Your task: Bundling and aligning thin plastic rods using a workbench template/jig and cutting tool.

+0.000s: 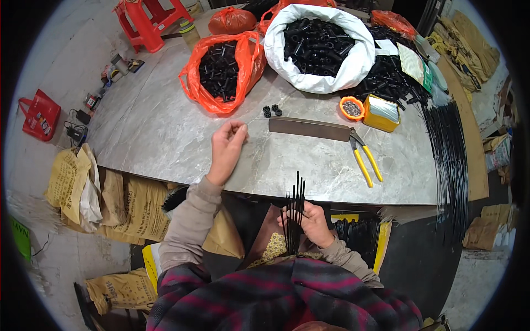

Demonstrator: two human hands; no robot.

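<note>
My right hand point(314, 225), in front of the table's near edge, is closed round a bundle of thin black rods point(292, 234). The rods stand upright, their tips at uneven heights. Over the tabletop, my left hand point(227, 144) is raised with its fingers curled and thumb and fingertips together. Whatever it may pinch is too small or hidden to tell. Beyond that hand lie several small black ribbed parts point(272, 111). A dark metal bar point(309, 128) is to their right, with yellow-handled pliers point(365, 157) touching its right end.
A red plastic bag point(249, 71) and a white sack point(276, 54) hold black tubular parts at the back. An orange bowl point(351, 117) of small metal pieces sits beside a yellow box point(381, 126). Long black rods point(446, 149) hang over the right edge. Paper sacks point(141, 204) stand below left.
</note>
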